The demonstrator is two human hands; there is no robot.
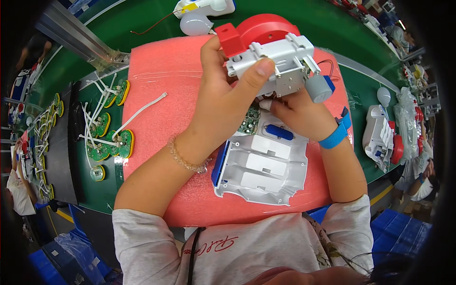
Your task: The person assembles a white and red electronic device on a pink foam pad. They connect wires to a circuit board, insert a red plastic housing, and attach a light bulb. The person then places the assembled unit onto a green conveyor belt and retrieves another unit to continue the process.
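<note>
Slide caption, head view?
Left hand holds up a red and white assembly, right hand partly hidden behind it; open white housing lies on pink foam.

A white casing (285, 51) with a red rounded part (270, 24) and grey cylinder (318, 90) is held tilted over the foam pad (164, 71) toward its far edge. A white shell (266, 164) lies hollow side up, nearer the near edge.

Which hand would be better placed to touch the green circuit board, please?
Probably the right hand: its thumb appears close beside the green circuit board, though its other fingers are mostly hidden. The left hand is occupied gripping the red-and-white assembly.
</note>
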